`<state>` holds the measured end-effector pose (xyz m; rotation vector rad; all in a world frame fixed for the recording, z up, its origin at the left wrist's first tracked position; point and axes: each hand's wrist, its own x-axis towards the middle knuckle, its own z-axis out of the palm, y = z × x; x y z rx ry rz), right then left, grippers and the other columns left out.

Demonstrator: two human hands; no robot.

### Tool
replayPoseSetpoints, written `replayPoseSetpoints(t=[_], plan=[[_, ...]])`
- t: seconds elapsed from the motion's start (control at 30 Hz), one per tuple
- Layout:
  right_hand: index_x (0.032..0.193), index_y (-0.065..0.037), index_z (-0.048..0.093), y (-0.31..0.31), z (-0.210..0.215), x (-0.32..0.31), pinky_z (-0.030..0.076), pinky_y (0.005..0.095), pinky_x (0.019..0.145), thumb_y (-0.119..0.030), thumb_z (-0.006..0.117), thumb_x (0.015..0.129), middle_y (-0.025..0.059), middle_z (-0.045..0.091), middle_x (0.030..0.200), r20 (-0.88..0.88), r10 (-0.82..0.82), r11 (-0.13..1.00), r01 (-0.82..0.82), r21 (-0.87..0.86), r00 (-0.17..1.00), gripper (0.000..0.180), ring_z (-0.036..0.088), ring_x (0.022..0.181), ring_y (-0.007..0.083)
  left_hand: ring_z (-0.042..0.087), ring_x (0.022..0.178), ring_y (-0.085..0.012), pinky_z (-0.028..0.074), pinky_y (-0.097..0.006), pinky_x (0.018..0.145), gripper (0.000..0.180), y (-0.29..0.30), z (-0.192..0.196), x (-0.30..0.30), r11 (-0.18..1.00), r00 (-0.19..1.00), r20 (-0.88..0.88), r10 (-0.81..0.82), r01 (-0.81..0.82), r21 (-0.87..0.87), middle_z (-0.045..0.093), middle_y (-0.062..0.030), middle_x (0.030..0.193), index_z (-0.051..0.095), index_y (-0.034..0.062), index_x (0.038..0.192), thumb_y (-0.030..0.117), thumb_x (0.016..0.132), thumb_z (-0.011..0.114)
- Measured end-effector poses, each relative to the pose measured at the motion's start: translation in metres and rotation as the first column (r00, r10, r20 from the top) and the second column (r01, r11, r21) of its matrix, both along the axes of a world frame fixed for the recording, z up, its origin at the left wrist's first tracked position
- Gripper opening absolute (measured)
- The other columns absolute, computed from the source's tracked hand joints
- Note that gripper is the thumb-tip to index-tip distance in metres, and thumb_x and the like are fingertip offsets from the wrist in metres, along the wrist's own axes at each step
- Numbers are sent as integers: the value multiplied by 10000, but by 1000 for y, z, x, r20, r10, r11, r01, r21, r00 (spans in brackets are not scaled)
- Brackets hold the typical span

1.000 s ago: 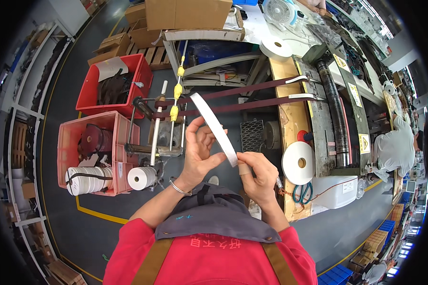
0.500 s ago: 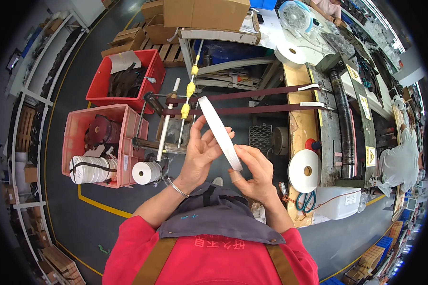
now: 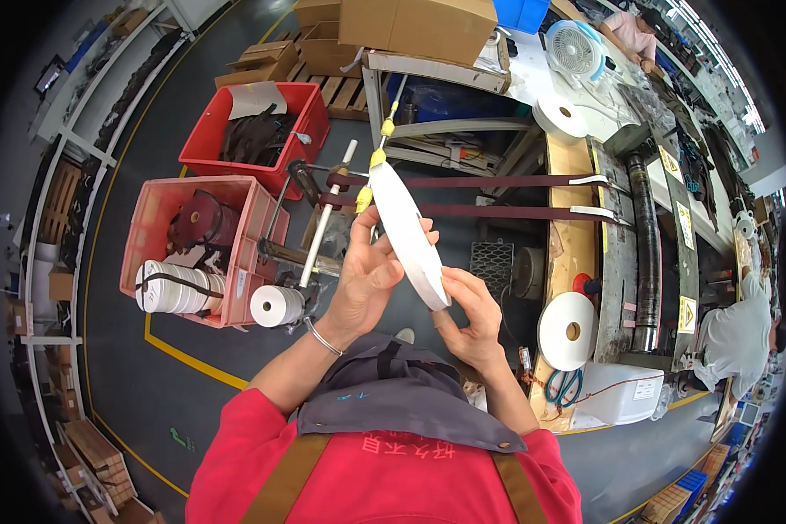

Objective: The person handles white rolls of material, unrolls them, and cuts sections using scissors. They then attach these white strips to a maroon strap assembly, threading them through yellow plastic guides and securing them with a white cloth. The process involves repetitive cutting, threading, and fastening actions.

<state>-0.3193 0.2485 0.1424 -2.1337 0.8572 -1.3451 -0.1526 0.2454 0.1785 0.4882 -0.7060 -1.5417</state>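
Note:
I hold a flat white tape roll (image 3: 408, 231) edge-on in front of me with both hands. My left hand (image 3: 368, 278) cups its left face, fingers spread along it. My right hand (image 3: 469, 316) pinches its lower rim near the bottom tip. Behind the roll a metal rod with yellow fittings (image 3: 375, 157) sticks up from a stand, and two dark maroon straps (image 3: 472, 182) run rightward to a machine.
Two red crates (image 3: 266, 131) sit at left, the nearer one (image 3: 148, 227) holding white rolls. A small white roll (image 3: 277, 306) hangs on a spindle. Another white roll (image 3: 566, 330) lies on the wooden bench at right, with scissors (image 3: 566, 384). A co-worker (image 3: 735, 336) stands far right.
The roll has stayed in both hands and turned a little more edge-on. My view has shifted, so the crates and stand sit lower in the picture.

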Motion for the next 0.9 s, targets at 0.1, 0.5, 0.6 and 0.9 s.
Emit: replayPoseSetpoints(t=[0.1, 0.5, 0.6, 0.9], plan=[[1041, -10, 533, 0, 2, 2, 464, 318, 767, 42, 647, 608, 177, 552, 1054, -30, 1, 1000, -1, 4, 1000, 451, 568, 928, 284, 447, 1125, -278, 359, -400, 951, 701, 0, -1, 1, 997, 999, -1, 38, -38, 62, 428, -188, 1196, 169, 110, 1267, 163, 756, 646], [824, -1, 570, -3, 39, 24, 438, 287, 504, 54, 612, 671, 94, 572, 702, -131, -216, 967, 194, -167, 968, 168, 558, 572, 220, 424, 1074, -224, 331, -349, 937, 762, -2, -22, -10, 901, 835, 341, 433, -384, -205, 391, -145, 1144, 177, 64, 1233, 72, 682, 704], [797, 0, 562, -1, 45, 28, 437, 288, 489, 52, 599, 686, 98, 553, 666, -192, -234, 971, 219, -96, 953, 128, 554, 555, 224, 425, 1052, -216, 334, -353, 914, 763, 0, -26, -8, 853, 738, 431, 519, -414, -318, 391, -141, 1133, 185, 64, 1224, 81, 673, 711], [699, -33, 490, -6, 45, 35, 424, 327, 445, -29, 579, 698, 85, 474, 603, -278, -187, 982, 184, -35, 942, 89, 520, 498, 232, 439, 1029, -208, 341, -355, 896, 748, 5, -24, -3, 854, 631, 575, 521, -395, -339, 409, -136, 1111, 197, 60, 1214, 106, 674, 713]])
